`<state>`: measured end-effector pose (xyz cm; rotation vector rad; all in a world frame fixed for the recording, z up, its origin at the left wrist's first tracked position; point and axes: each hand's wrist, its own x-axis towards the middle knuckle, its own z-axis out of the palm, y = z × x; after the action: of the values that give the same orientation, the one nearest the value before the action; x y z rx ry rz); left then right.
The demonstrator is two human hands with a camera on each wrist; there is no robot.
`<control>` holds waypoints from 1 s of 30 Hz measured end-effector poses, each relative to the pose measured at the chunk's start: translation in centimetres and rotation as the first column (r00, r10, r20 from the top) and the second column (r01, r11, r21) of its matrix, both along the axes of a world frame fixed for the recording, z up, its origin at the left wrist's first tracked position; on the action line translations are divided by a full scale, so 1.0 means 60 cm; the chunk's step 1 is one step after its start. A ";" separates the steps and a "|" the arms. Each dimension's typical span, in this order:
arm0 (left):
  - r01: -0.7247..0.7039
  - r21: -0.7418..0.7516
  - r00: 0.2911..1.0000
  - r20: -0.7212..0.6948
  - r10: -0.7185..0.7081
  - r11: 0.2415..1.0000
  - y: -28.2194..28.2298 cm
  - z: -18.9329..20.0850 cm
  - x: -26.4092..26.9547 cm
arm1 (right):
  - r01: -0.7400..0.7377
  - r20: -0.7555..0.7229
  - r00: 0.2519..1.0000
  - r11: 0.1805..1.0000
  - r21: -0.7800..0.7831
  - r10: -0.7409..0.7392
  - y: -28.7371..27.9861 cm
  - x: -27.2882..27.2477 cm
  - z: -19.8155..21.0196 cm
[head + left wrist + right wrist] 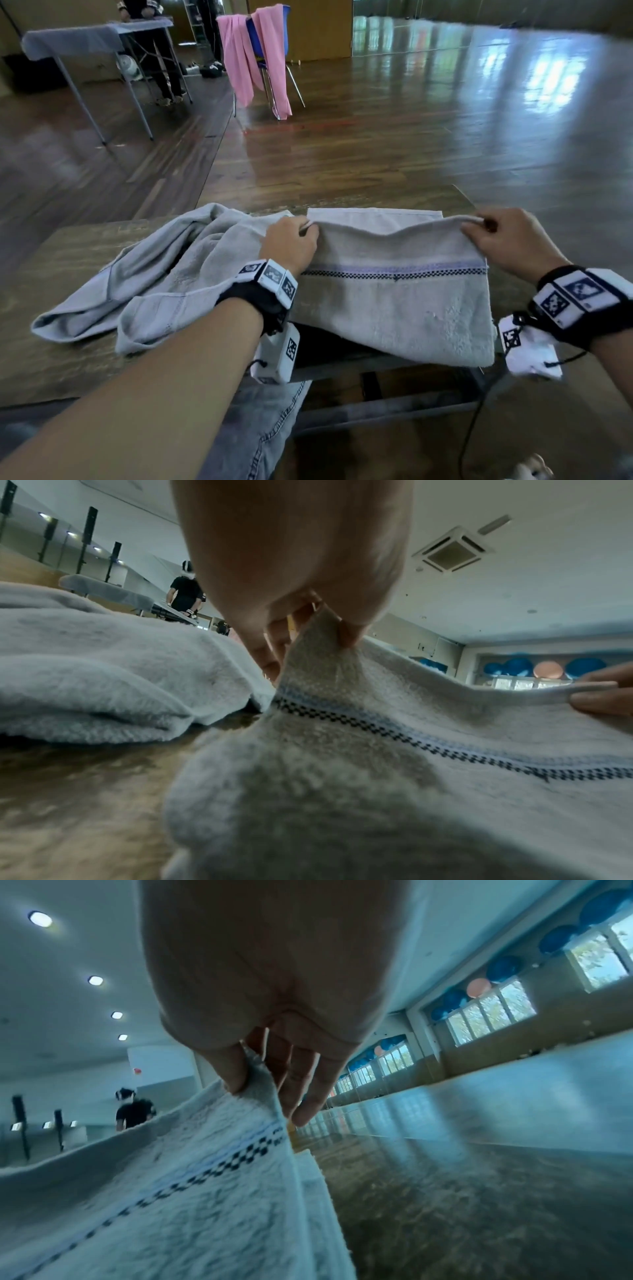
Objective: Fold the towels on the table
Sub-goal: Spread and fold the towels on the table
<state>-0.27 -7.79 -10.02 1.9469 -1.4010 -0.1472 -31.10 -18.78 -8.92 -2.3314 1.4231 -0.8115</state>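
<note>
Left hand (291, 241) and right hand (510, 240) each pinch a corner of the striped towel (394, 294); the sagging middle could misalign the fold at the table (68, 260) far edge.

wrists: black straps (260, 301), white marker blocks (568, 294) | legs: grey jeans (253, 431)

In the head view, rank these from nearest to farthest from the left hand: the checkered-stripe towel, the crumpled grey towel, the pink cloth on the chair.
1. Checkered-stripe towel: the left hand pinches its left corner.
2. Crumpled grey towel: just beside that hand, on its left, on the table.
3. Pink cloth: far off across the floor, draped over a blue chair.
</note>
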 end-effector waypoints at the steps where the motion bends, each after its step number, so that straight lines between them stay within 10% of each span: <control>1: 0.029 0.022 1.000 0.005 -0.029 0.999 -0.011 -0.007 0.004 | -0.019 -0.040 0.999 1.000 0.021 0.019 -0.015 0.006 -0.010; 8: 0.147 0.259 0.983 0.067 -0.169 0.955 -0.022 -0.053 0.035 | -0.135 -0.285 0.938 0.964 0.227 0.198 -0.063 0.008 -0.070; 22: 0.166 0.458 0.979 0.027 -0.201 0.873 0.027 -0.011 0.027 | -0.228 -0.249 0.903 0.881 0.414 0.350 -0.013 -0.014 -0.024; 30: 0.023 0.087 1.000 -0.009 -0.022 0.996 -0.049 0.017 0.030 | -0.045 -0.130 0.990 0.999 0.025 0.048 -0.040 -0.009 -0.017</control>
<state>1.56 -10.72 -9.00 1.9996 -1.4336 -0.2297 -31.65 -21.19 -9.93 -2.4308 1.4154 -0.6369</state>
